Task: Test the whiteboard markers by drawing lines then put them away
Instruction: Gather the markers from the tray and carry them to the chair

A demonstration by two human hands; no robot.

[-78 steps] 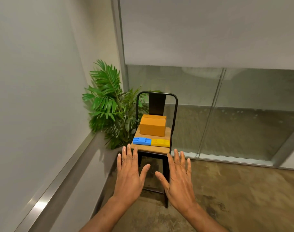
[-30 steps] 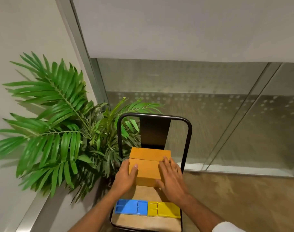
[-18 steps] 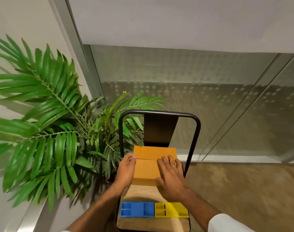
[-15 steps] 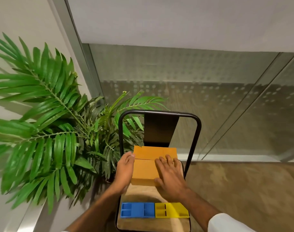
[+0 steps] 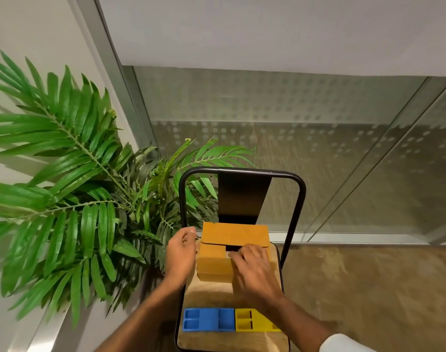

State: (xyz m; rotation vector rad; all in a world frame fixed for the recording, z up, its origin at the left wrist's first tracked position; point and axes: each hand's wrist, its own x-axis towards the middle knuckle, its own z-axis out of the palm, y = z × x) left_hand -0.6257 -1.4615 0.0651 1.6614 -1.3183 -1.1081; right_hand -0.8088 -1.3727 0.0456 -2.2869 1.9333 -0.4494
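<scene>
Lower centre, the cardboard box (image 5: 214,262) sits on the chair (image 5: 211,295); the left hand (image 5: 181,252) grips its side and the right hand (image 5: 255,268) hooks the flap (image 5: 234,233). Best to steady it and lift gently. No markers visible.

No text, label or number can be read on the cardboard box (image 5: 213,260) or elsewhere

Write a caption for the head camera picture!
On a chair, left hand and right hand work the flaps of a cardboard box, near blue tray and yellow tray.
</scene>
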